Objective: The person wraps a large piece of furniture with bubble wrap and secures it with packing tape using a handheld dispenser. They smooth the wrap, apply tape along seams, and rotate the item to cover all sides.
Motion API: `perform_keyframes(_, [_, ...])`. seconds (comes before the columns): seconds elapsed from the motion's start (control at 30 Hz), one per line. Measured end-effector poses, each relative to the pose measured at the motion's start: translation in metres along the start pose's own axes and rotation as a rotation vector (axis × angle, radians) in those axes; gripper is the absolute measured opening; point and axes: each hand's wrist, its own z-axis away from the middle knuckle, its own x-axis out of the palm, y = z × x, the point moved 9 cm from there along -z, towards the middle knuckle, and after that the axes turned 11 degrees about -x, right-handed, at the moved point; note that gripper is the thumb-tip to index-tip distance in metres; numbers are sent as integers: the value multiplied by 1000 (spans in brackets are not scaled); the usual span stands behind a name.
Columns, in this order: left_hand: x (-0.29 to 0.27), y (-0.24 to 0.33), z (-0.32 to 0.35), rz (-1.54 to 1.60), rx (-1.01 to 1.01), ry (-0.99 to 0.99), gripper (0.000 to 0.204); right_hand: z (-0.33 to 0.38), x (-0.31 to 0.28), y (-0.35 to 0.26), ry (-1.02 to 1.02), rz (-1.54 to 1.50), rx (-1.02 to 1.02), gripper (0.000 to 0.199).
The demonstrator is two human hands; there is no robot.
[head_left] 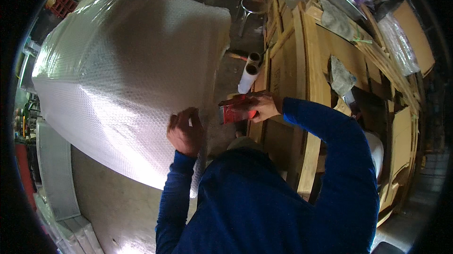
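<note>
Head view, left hand: left hand (185, 132) pressed against the lower right edge of the bubble-wrapped bundle (127, 79), fingers curled together on the wrap; blue sleeve (172, 202) rising from the lower edge.
Head view, right hand: right hand (265, 106) held just right of the bundle's edge, grip clamped on a red tape dispenser (236, 110).
Head view, bundle: large, white, bulging, filling the upper left, standing on the concrete floor (118, 207).
Head view, tape dispenser: between the two hands, close to the bundle's right edge; contact with the wrap impossible to tell.
Head view, rolls: two white film rolls (250, 72) lying on the floor just above the dispenser, beside the wooden crate (302, 65).
Head view, crate: plywood and timber frame at right, with plastic sheeting (398, 41) and grey rags on top.
Head view, background: metal stool (252, 6) at top centre.
</note>
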Motion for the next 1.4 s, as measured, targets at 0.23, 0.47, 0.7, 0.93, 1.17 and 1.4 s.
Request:
perform_keyframes(0.23, [17, 1, -29, -306, 63, 179, 47, -9, 48, 68, 61, -13, 21, 90])
perform_keyframes(0.47, [82, 32, 32, -481, 605, -107, 48, 20, 112, 121, -238, 14, 489, 83])
perform_keyframes(0.7, [214, -53, 45, 40, -302, -692, 45, 8, 134, 150, -180, -69, 751, 65])
perform_keyframes(0.93, [268, -107, 65, 206, -313, -577, 48, 16, 187, 154, -160, 176, 1044, 42])
perform_keyframes(1.17, [321, -127, 92, -424, -86, -935, 54, 47, 140, 130, -805, 111, 539, 39])
perform_keyframes(1.4, [261, -56, 95, 893, -1001, -1188, 63, 46, -54, 78, -245, -55, 804, 84])
